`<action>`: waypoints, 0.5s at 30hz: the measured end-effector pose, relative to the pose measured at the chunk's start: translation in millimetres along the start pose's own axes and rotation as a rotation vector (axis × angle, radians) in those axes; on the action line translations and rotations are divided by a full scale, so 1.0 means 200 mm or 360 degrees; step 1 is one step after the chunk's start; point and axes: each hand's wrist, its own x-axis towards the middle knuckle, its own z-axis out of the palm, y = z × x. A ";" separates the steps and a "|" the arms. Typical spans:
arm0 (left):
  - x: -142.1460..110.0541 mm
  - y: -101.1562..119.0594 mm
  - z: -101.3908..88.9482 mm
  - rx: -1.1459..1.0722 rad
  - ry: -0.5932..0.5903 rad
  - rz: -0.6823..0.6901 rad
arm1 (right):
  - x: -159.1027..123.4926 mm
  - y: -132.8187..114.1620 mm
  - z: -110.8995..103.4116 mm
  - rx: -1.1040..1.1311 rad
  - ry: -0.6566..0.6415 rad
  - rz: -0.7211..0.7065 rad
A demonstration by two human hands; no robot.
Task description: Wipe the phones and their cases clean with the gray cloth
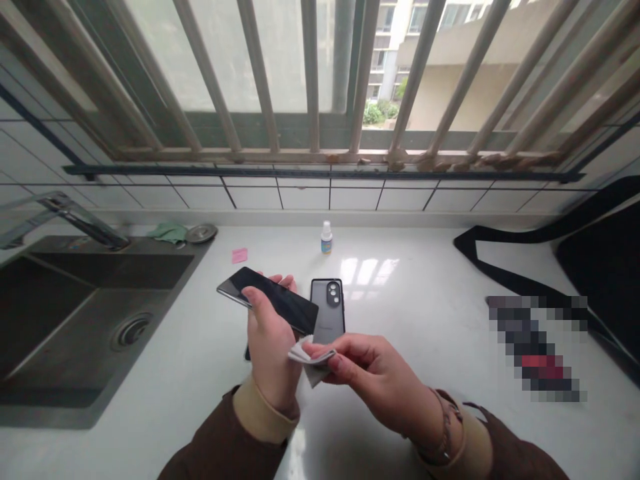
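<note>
My left hand (270, 333) is closed around a black smartphone (273, 297), thumb across its dark screen and fingertips showing at the far edge. The phone is tilted above the counter. Between the thumb and fingers of my right hand (363, 367) is a folded grey-white cleaning cloth (313, 363), close to the phone's lower right corner. Behind the cloth, a grey phone case (327, 310) with a black rim and camera cutouts lies on the counter, its lower end hidden by my right hand. A small dark edge of something shows beside my left wrist; I cannot make out what it is.
A small white spray bottle (327, 239) stands near the wall, with a pink slip (240, 256) to its left. At left is a sink (193, 267) with a faucet (85, 223), a green cloth (169, 232) and a metal strainer (201, 233). A black strap (505, 273) lies at right.
</note>
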 end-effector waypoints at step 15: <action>-0.11 -0.02 0.03 -0.0392 -0.0972 -0.1423 | 0.04 -0.05 -0.19 -0.1639 0.0392 -0.1011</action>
